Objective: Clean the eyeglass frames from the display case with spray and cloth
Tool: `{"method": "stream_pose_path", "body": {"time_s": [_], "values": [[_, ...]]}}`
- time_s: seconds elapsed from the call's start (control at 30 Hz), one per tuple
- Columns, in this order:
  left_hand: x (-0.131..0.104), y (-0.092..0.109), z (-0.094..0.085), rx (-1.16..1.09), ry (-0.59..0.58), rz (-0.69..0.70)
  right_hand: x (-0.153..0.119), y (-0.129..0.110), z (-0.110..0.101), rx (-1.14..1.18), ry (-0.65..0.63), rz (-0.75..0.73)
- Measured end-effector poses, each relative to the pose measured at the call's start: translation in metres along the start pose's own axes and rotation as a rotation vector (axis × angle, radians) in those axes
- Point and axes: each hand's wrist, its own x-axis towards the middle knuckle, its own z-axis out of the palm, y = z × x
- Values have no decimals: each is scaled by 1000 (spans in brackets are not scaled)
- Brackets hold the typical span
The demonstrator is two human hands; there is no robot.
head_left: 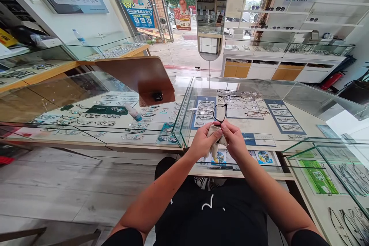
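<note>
On my distant screen, I see a black shirt (230, 223). Its short sleeves (125, 237), also black, leave both forearms (164, 190) bare. The front carries a curved white mark (208, 202), with smaller white marks (224, 209) near it. The shoes (201, 182), partly hidden, look black-and-white, striped.
</note>
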Motion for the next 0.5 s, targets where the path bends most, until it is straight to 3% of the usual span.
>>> {"method": "stream_pose_path", "body": {"time_s": [0.13, 0.37, 0.43, 0.5], "values": [[1, -1, 5, 30, 80, 52, 0, 2, -2, -40, -35, -17], [1, 17, -11, 53, -140, 7, 4, -9, -6, -19, -22, -4], [-1, 16, -11, 67, -152, -13, 4, -9, -3, -10, -13, 5], [-1, 12, -6, 46, -91, -2, 3, -7, 0, -9, -11, 1]]}}
